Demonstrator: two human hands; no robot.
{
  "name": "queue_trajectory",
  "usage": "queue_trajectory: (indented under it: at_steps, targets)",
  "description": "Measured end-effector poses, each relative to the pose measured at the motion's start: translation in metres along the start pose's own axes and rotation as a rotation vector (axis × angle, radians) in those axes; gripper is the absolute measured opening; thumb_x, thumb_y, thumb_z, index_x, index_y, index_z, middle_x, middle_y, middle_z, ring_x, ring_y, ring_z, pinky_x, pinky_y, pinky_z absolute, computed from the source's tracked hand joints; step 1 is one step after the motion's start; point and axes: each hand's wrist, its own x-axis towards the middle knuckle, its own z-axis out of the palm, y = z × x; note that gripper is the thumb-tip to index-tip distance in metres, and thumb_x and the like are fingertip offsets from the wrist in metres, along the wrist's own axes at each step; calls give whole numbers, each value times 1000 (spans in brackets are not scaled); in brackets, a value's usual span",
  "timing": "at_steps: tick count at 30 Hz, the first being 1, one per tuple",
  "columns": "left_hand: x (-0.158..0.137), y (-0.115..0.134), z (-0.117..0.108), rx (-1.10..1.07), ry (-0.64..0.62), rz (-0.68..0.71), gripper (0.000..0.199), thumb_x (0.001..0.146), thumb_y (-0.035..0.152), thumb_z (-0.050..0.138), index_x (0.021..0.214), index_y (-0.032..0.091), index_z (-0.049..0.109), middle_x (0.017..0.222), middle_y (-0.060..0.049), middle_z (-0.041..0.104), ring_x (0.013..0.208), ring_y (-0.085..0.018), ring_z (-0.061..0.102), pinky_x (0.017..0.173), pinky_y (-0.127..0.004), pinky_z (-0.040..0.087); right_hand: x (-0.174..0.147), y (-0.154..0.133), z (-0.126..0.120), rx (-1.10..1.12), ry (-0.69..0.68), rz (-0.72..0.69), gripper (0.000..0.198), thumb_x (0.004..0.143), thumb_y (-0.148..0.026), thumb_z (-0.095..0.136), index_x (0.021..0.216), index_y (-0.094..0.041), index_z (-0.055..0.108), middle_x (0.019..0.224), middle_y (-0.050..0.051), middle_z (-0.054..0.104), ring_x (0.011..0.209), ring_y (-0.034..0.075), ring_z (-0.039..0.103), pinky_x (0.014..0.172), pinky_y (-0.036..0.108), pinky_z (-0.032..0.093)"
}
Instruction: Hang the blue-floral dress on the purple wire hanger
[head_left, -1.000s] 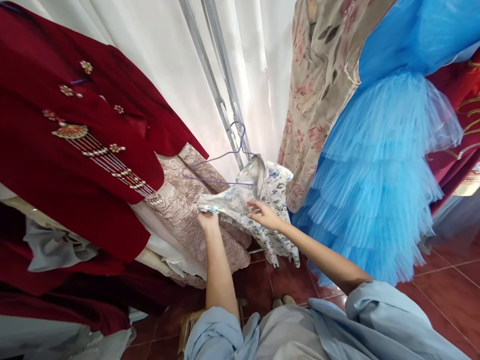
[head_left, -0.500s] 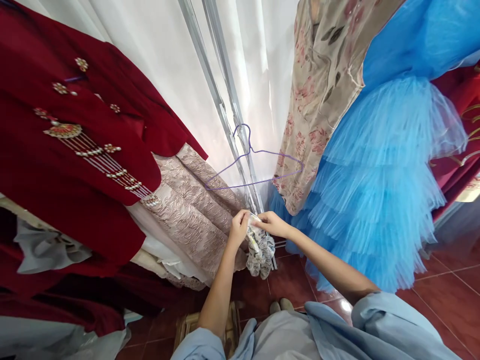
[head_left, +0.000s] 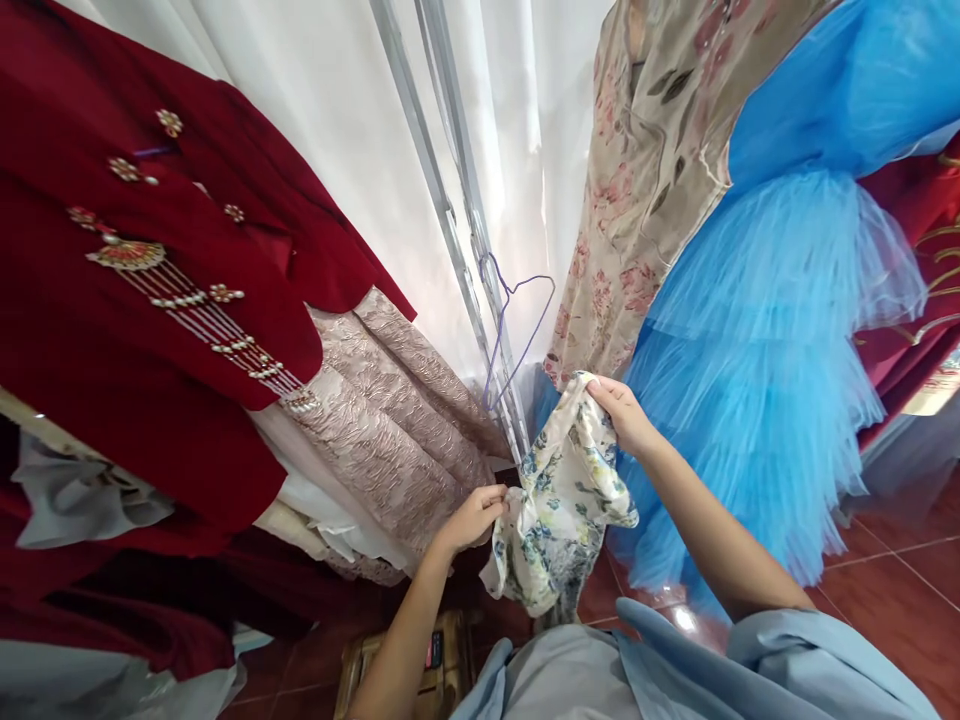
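A white garment with a blue and yellow flower print (head_left: 562,490) hangs spread between my two hands, low in front of my body. My left hand (head_left: 476,515) pinches its left edge. Higher up, my right hand (head_left: 619,408) grips its upper right corner. The garment's kind cannot be made out from its folds. Just above it, a thin purple clothes hanger (head_left: 517,325) hangs turned at an angle, bare of clothing, in front of a metal rack post (head_left: 457,200).
On the left hang a dark red beaded jacket (head_left: 247,270) and a pink textured skirt (head_left: 397,410). A beige floral dress (head_left: 622,230) and a blue tiered tulle dress (head_left: 757,380) hang on the right. White curtain (head_left: 300,90) lies behind. A wooden stool (head_left: 442,665) stands low.
The bunched flowered garment has been opened out. My right hand moved up and right, my left hand down. The purple hanger has swung round from facing me.
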Motion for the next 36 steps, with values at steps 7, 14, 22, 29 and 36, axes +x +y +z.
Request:
queue_trajectory:
  at_steps: [7,14,22,29,36]
  targets:
    - [2,5,-5,-212,413,73,43,81,58,68,91,17,60,78,0,59,70,-13,52,64,-22,39,-10,-3,-9,21,51,50,44,71,-59,82,87,-19,75,74,4,77,60,18,69,55,25,55]
    - [-29,61,-88,147,-8,-26,36,75,49,79,78,13,71,76,-4,66,70,-15,58,62,-23,42,-15,-6,-55,65,187,51,40,65,-54,87,83,-20,74,69,3,75,55,17,67,52,24,54]
    - [32,130,-135,-261,617,506,38,68,53,84,82,21,68,85,-3,71,86,-22,69,77,-31,55,-14,-4,-72,-22,99,144,44,62,-55,88,80,-16,76,68,5,75,54,15,66,50,22,52]
    - [91,150,-113,-389,526,121,56,51,43,95,92,16,68,85,-4,74,84,-20,70,75,-26,56,-16,20,-104,-387,-383,388,48,60,-39,91,99,-13,79,91,6,79,84,22,73,83,33,58]
    - [68,169,-163,-101,495,204,48,57,43,94,83,11,69,76,-6,71,65,-15,62,59,-25,50,30,16,-110,-165,119,146,42,70,-51,84,86,-13,77,83,8,78,78,22,72,77,33,58]
